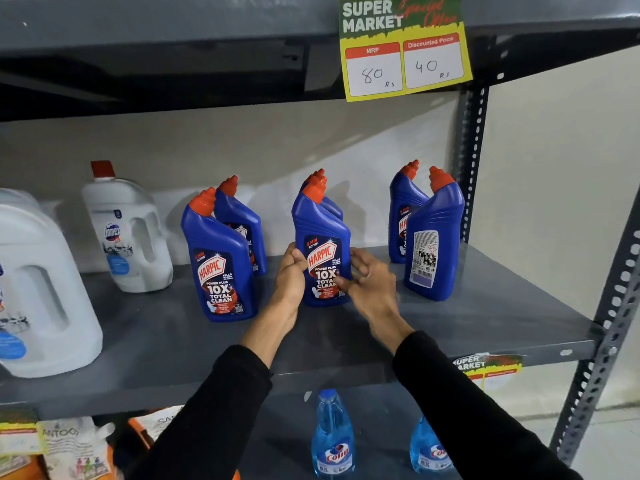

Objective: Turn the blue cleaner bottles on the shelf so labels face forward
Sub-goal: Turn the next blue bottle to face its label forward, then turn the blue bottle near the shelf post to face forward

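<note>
Several blue cleaner bottles with red caps stand in pairs on the grey shelf (485, 317). The middle front bottle (320, 233) shows its label forward. My left hand (290, 271) presses its left side and my right hand (372, 278) touches its right side with fingers spread. The left front bottle (216, 258) also faces label forward, with another (239, 216) behind it. At the right, the front bottle (434, 237) shows its back label with a barcode. A bottle behind it (403, 209) shows part of its front label. One more bottle (317, 178) is mostly hidden behind the middle one.
Two large white jugs (128, 230) (38, 289) stand on the left of the shelf. A yellow price sign (403, 46) hangs from the shelf above. A perforated upright post (471, 143) bounds the right side. Light-blue spray bottles (332, 434) stand on the shelf below.
</note>
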